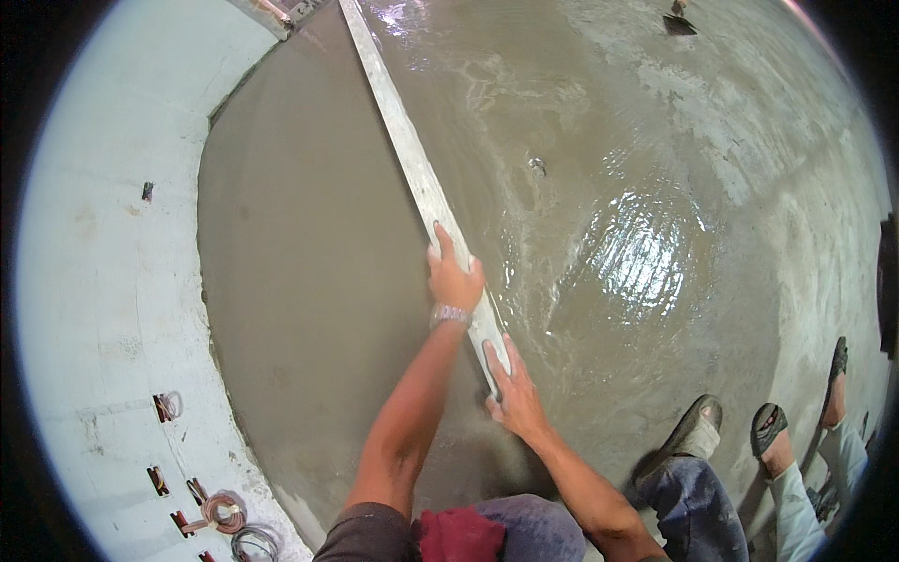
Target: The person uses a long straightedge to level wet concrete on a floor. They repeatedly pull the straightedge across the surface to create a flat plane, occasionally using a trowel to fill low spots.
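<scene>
A long, pale screed board [401,126] lies across a wet grey cement floor [300,253], running from the far edge down to my hands. My left hand [453,273] grips it further up, index finger stretched along its top, with a metal-band watch on the wrist. Lower down, my right hand [517,393] clasps the board near its close end, thumb and fingers to either side. To the left of the board the cement looks smooth and even. On its right the surface is wetter, with streaks and a shiny patch [646,248].
A white wall [103,272] borders the left, with wire coils [223,513] hanging from its boxes. A dark trowel-like tool [679,25] lies at the far right. Another person's sandalled foot [770,431] stands at the lower right, beside my shoe [688,433].
</scene>
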Motion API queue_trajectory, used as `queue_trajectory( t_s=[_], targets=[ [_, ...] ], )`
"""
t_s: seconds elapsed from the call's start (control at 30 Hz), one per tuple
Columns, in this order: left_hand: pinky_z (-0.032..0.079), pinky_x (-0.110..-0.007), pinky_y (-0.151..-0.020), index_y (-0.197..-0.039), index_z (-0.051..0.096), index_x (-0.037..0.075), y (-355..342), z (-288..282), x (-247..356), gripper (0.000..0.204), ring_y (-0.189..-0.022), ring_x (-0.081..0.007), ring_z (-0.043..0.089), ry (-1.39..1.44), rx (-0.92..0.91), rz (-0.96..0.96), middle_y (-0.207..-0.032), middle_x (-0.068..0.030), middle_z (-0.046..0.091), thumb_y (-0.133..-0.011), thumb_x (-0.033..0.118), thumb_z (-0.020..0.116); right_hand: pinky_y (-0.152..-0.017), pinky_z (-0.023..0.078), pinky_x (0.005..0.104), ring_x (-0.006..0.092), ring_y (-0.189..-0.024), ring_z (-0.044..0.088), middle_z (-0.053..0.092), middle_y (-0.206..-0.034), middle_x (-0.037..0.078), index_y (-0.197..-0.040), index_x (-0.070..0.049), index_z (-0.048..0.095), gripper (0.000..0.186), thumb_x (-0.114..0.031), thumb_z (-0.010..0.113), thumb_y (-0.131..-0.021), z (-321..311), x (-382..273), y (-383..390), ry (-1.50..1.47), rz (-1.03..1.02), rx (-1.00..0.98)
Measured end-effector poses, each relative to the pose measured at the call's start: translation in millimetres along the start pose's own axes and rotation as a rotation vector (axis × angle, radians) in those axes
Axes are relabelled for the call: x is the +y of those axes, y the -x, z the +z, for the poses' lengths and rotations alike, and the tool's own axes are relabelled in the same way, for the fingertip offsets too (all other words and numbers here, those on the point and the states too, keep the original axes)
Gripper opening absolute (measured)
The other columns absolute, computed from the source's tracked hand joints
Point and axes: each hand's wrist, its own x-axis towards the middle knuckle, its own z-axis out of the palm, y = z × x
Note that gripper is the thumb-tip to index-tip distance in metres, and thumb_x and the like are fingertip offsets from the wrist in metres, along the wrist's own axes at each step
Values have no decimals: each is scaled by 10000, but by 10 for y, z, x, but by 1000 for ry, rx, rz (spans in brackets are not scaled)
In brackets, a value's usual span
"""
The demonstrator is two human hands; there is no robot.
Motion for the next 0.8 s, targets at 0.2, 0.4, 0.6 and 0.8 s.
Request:
queue_trajectory(
  t_s=[0.2, 0.4, 0.6, 0.8],
  targets=[
    [430, -517, -961, -1532, 103, 156, 201, 11, 105, 930, -1121, -515, 503, -4, 8, 8, -1289, -376, 423, -783, 197, 652, -1046, 415, 475, 459, -1334, 343, 141, -1550, 224, -1512, -207, 241, 989, -5, 709, -664, -15, 120, 183, 57, -12, 5],
    [433, -519, -954, -1535, 101, 155, 28, 72, 63, 946, -1109, -521, 510, 27, 11, -1, -1258, -392, 442, -773, 201, 660, -1059, 398, 475, 458, -1339, 338, 157, -1544, 235, -1511, -216, 248, 981, -1, 695, -665, -57, 99, -2, 23, -17, 24],
    [423, -515, -984, -1527, 102, 134, 217, 101, 121, 920, -1169, -520, 473, -1, -16, 18, -1326, -381, 381, -790, 179, 652, -1059, 400, 469, 447, -1348, 329, 163, -1549, 215, -1513, -225, 242, 975, -8, 692, -675, -68, 164, 220, 56, 13, 0],
    [425, -516, -981, -1527, 98, 132, 75, 138, 197, 934, -1174, -515, 472, 14, -23, -5, -1326, -374, 385, -783, 181, 662, -1101, 341, 454, 444, -1368, 291, 171, -1531, 255, -1510, -192, 244, 972, 25, 696, -677, -205, 138, 34, 8, 4, -3]
  ],
)
